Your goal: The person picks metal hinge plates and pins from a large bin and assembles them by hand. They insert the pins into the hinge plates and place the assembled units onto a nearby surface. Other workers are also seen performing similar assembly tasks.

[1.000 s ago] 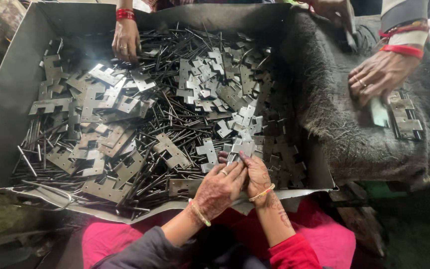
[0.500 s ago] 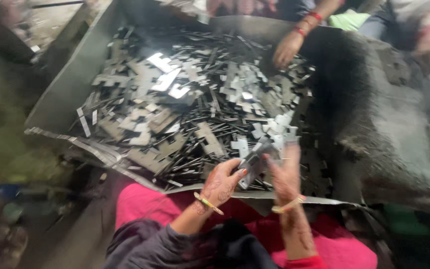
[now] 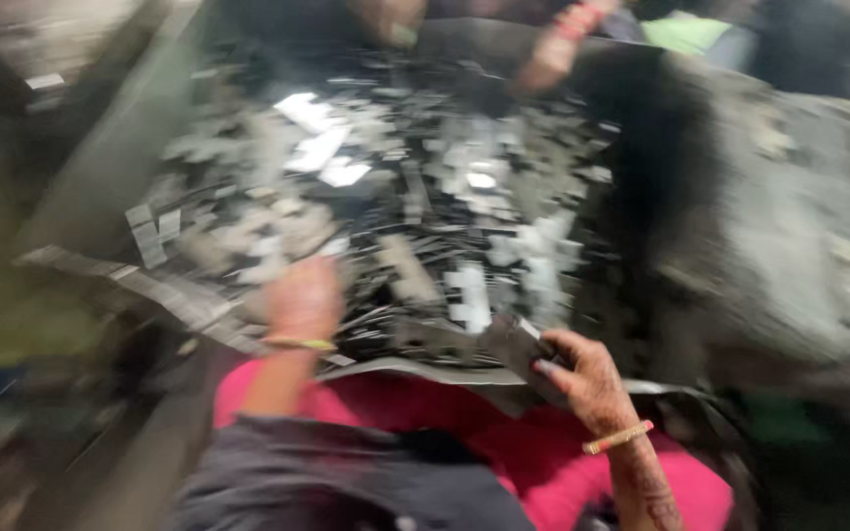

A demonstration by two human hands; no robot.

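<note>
Heavy blur across the whole view, edges smeared. Far left: the sloped grey wall of a big sheet-metal tray (image 3: 100,147), its bent front lip running along the near side. Inside, a deep heap of flat metal stampings (image 3: 395,197), pale cross-shaped plates mixed with dark thin strips, a few catching bright glare near the top left of the pile.

Left hand (image 3: 304,300) down on the near part of the heap, palm over the pieces, a thin bangle at the wrist. Badly smeared, so cannot tell whether the grip is clenched or released, nor whether any piece sits in it.

Below, a pink garment (image 3: 464,433) and a dark grey sleeve (image 3: 346,482) filling the bottom middle.

Moving right: right hand (image 3: 587,379) at the tray's front lip, gold bangle at the wrist, grip clenched on a dark flat metal piece (image 3: 514,344), thumb and fingers pinching it just above the rim, near a pale plate in the heap.

Top right of the pile: another person's hand (image 3: 548,64) with a red bangle, resting at the far edge of the stampings. Right of the tray, a dark rumpled cloth (image 3: 789,246).
</note>
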